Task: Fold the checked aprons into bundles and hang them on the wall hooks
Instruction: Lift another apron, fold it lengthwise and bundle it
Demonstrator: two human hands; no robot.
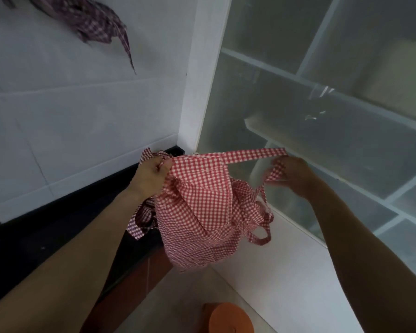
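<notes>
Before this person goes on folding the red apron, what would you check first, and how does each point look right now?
1. Left hand grips the red apron at its top: ok.
2. Right hand holds the strap: ok.
3. Strap pulled straight between the hands: ok.
4. Apron folded into a bundle: not ok, it hangs loose and bunched.
5. Lower ties tucked in: not ok, they dangle.
6. Free wall hook near the dark apron: cannot tell, no hook shows.
</notes>
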